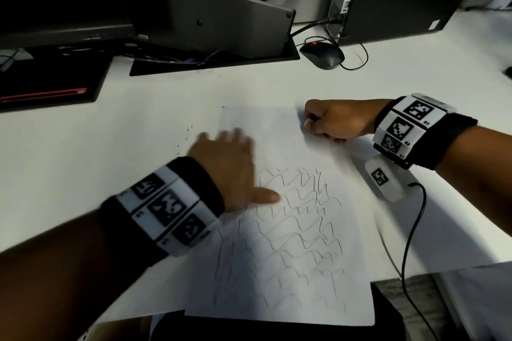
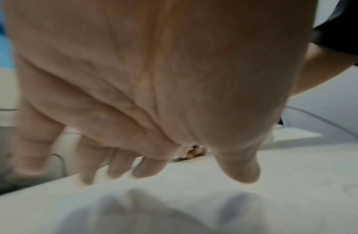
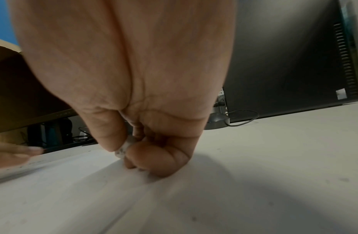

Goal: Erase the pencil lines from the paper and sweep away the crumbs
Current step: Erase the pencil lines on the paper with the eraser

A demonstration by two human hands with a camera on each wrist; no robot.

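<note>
Black crumbs sit on the tabletop just left of the paper. Left hand is flat, fingers straight, on the paper's upper left, blurry tho. Pencil lines fill the lower part. Right hand at the top right corner, fingers pinching a small eraser.

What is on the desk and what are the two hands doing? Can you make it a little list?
paper: white sheet on the desk, wavy pencil lines on its near part, far part blank
left hand: open, flat over the paper's left edge, blurred
right hand: pinches a small eraser at the paper's far right corner
crumbs: dark specks on the desk left of the paper
mouse: behind the paper
</note>
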